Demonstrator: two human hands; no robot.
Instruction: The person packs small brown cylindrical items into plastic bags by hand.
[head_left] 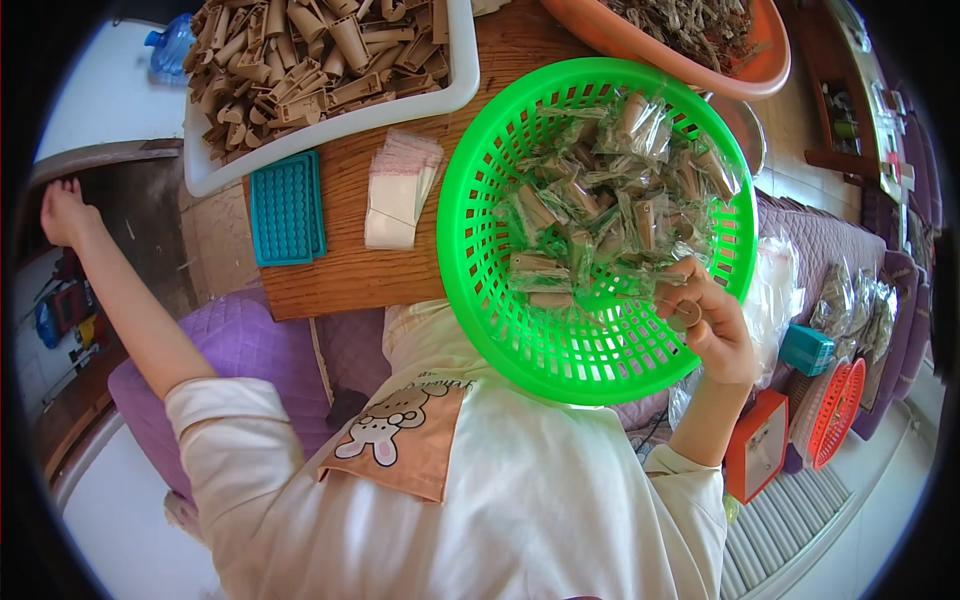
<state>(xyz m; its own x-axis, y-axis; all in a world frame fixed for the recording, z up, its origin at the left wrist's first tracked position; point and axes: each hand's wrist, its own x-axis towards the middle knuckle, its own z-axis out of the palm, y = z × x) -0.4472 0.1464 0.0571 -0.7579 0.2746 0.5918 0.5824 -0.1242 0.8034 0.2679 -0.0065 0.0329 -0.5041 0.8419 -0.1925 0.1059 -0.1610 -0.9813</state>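
Note:
My right hand [712, 322] is at the near right rim of a bright green plastic basket [462, 300], its fingers pinching a small round, brownish disc [686, 315]. Many brown half-tube pieces wrapped in clear plastic bags [580, 200] lie in the basket, which rests partly on the table and partly over my lap. Far out to the left, my left hand [66, 213] reaches away from the table. Its fingers are loosely bent and apart, and I see nothing in them.
A white bin [465, 85] of loose brown half-tubes stands at the back left of the wooden table [350, 275]. Teal ridged trays [287, 210] and small clear bags [395, 205] lie before it. An orange basin [770, 75] holds dried plant matter. A red-orange basket [838, 413] sits at right.

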